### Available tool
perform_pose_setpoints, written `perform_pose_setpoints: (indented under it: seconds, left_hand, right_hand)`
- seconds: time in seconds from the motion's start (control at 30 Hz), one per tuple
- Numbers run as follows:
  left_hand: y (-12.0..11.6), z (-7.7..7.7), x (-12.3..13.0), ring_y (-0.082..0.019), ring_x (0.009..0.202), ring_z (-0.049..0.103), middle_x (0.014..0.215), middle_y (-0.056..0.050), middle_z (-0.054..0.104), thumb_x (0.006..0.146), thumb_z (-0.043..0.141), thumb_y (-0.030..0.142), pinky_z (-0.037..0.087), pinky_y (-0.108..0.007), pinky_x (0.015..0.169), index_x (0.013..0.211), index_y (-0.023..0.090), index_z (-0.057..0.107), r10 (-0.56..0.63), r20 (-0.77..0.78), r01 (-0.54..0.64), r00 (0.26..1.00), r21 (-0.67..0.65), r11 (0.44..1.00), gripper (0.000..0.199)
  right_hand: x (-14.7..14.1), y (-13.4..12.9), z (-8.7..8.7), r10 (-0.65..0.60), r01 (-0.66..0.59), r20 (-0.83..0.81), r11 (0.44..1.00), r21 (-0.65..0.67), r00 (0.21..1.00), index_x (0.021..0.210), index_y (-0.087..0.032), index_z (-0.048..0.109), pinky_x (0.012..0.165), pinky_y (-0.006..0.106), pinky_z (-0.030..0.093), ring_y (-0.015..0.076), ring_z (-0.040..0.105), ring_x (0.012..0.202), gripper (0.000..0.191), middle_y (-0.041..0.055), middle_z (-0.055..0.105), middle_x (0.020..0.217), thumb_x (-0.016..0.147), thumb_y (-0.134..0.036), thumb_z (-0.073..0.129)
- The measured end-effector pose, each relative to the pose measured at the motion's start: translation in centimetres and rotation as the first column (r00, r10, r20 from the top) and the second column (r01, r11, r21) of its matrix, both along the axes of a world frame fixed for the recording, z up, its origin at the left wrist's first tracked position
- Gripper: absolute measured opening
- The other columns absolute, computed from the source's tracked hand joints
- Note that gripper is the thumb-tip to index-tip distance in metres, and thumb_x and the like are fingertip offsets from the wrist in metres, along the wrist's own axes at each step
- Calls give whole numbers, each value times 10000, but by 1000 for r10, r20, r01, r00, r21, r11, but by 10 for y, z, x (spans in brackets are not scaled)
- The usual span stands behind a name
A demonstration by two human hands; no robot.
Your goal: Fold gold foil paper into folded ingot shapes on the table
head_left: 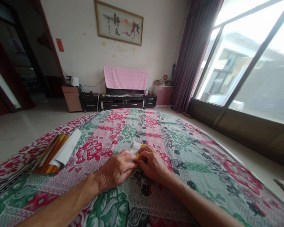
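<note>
A small piece of white and yellow paper (136, 147) lies between my hands, over the middle of the flowered cloth. My left hand (119, 166) is closed, its fingertips pinching the near left edge of the paper. From the right, my right hand (151, 162) has its fingers curled down on the yellow part, thumb and forefinger pressed together. The fingertips of both hands nearly touch, and they hide much of the paper.
Rolled sheets, gold and white (67, 148), rest at the left of the cloth-covered table (180, 138). Beyond it stand a low black cabinet (120, 104), a screen under a pink cloth (125, 78) and a purple curtain (186, 56). Windows are at the right.
</note>
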State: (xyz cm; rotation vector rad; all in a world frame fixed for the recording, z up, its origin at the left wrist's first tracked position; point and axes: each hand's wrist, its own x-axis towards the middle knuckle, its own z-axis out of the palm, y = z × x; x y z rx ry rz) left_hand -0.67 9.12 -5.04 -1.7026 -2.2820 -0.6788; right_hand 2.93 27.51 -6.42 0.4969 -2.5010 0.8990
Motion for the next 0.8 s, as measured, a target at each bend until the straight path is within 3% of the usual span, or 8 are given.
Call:
perform_pose_setpoints:
  seconds: [0.23, 0.47, 0.8]
  left_hand:
    - [0, -1, -3, -180, 956, 546, 994, -50, 650, 886, 433, 182, 459, -345, 851, 927, 179, 674, -24, 44, 25, 999, -16, 1000, 245]
    - [-1, -2, -4, -172, 953, 555, 997, -49, 651, 886, 438, 197, 465, -344, 841, 933, 188, 682, -23, 56, 23, 998, 1, 1000, 248]
    - [0, -1, -3, -173, 948, 557, 985, -50, 656, 891, 436, 205, 464, -339, 841, 909, 188, 688, -18, 62, 18, 998, -1, 1000, 253]
  right_hand:
    - [-2, 18, 10, 165, -163, 45, 986, -44, 985, 753, -162, 655, 810, 292, 458, 140, 583, 881, 194, 64, 636, 939, 790, -68, 489]
    - [2, 18, 15, 112, -109, 52, 993, -56, 992, 619, -162, 592, 725, 263, 472, 135, 597, 814, 160, 55, 639, 909, 738, -85, 517]
    - [-1, 16, 6, 80, -80, 21, 997, -12, 997, 578, -163, 539, 721, 261, 459, 128, 587, 796, 155, 52, 627, 907, 688, -54, 524]
